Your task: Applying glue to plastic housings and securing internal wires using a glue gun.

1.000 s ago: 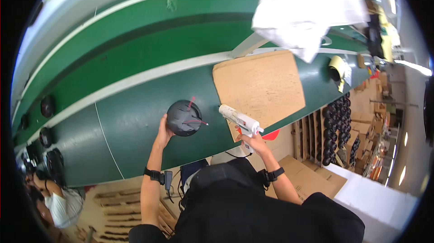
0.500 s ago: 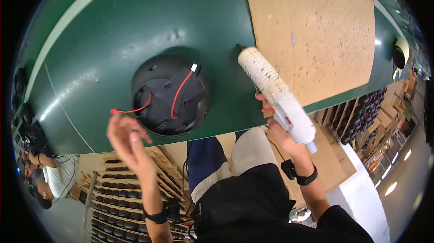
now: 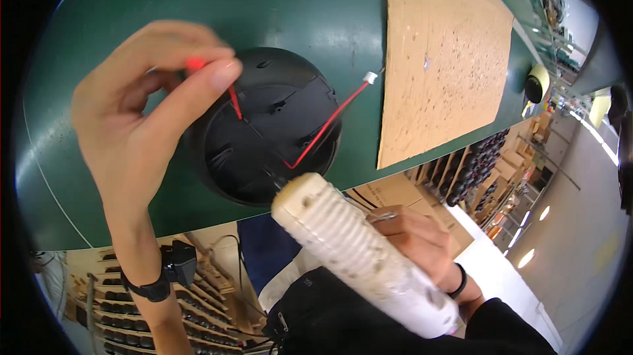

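A round black plastic housing (image 3: 269, 64) lies on the green tabletop, with its hollow side facing up. My left hand (image 3: 135, 101) is over its left part, thumb and fingers pinching a red connector (image 3: 196, 63). From that connector a short red wire (image 3: 235, 103) runs down into the housing. A second red wire (image 3: 321, 134) ends in a white connector (image 3: 370, 78) just beyond the right rim. My right hand (image 3: 419, 243) grips a white glue gun (image 3: 359, 253) with a ribbed, stained barrel. Its dark nozzle (image 3: 273, 177) points into the housing's lower part; whether it touches is unclear.
A spotted cardboard sheet (image 3: 448, 58) covers the table to the right. Farther right stands a cream and black round object (image 3: 537, 83). Below the table edge are racks of dark round parts (image 3: 125, 319) at left and cardboard boxes (image 3: 392, 196) at right.
My left hand has risen and closed on the red connector, lifting it over the housing. The glue gun has swung left, bringing its nozzle to the housing. The head view has shifted.
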Available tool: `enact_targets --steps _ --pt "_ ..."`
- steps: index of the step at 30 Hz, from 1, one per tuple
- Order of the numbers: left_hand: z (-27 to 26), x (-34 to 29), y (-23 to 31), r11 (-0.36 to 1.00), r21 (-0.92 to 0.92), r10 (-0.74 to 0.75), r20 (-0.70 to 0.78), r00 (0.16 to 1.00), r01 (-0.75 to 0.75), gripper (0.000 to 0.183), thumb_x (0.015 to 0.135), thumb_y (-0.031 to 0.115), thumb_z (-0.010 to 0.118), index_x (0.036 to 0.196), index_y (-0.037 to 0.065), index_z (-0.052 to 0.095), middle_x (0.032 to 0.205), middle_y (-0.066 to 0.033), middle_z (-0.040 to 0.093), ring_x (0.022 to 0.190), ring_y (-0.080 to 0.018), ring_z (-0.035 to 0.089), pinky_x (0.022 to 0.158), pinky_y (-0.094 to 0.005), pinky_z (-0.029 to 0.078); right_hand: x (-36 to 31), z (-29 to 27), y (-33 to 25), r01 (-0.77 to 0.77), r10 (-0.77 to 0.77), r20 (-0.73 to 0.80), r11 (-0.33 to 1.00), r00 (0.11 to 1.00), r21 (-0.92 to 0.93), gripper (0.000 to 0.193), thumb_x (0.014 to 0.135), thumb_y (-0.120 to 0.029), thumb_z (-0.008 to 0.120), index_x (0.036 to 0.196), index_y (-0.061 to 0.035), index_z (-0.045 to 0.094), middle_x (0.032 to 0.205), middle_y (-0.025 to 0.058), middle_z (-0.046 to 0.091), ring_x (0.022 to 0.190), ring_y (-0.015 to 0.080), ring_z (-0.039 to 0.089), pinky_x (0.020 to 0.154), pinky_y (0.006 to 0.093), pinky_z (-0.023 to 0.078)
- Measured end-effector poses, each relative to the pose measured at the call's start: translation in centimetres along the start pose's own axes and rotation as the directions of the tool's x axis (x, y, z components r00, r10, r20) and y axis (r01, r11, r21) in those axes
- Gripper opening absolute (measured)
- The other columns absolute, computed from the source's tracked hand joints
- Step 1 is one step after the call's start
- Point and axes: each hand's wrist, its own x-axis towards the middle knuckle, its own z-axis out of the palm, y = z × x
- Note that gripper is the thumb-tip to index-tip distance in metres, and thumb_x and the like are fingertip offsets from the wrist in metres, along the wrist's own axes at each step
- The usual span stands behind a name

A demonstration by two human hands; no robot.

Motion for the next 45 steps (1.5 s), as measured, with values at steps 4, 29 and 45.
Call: enact_targets --steps 4,29,45 --pt "0.4 0.9 -0.3 0.993 -0.105 -0.058 -0.002 0.998 0.057 0.007 0.085 0.002 0.071 0.085 -0.001 0.065 0.093 -0.0063 0.067 0.083 -0.0088 0.062 0.074 -0.0205 0.048 1.5 1.1 -0.7 -0.006 -0.001 -0.034 0.975 0.999 -0.221 0.023 0.070 -0.006 0.068 0.088 0.0066 0.061 0.086 0.0166 0.062 0.080 0.0338 0.066 0.062 0.0356 0.054" --pt "-3.0 -1.5 -0.5 0.997 -0.007 -0.078 0.114 0.990 0.079 0.005 0.087 0.000 0.066 0.090 0.000 0.062 0.085 -0.0036 0.056 0.075 -0.0085 0.050 0.069 -0.0209 0.038 2.2 1.8 -0.9 -0.029 0.001 -0.094 0.953 0.996 -0.300 0.024 0.064 -0.009 0.069 0.082 0.0046 0.060 0.073 0.0110 0.056 0.060 0.0242 0.059 0.047 0.0318 0.045" --pt "-3.9 -3.5 -0.9 0.998 0.057 -0.032 0.175 0.984 0.022 0.009 0.086 0.005 0.068 0.089 0.001 0.061 0.089 -0.0067 0.056 0.078 -0.0109 0.050 0.070 -0.0223 0.038 2.7 1.5 -1.0 -0.018 -0.020 -0.110 0.942 0.994 -0.334 0.023 0.063 -0.008 0.068 0.080 0.0055 0.061 0.071 0.0105 0.056 0.058 0.0233 0.058 0.046 0.0315 0.044"
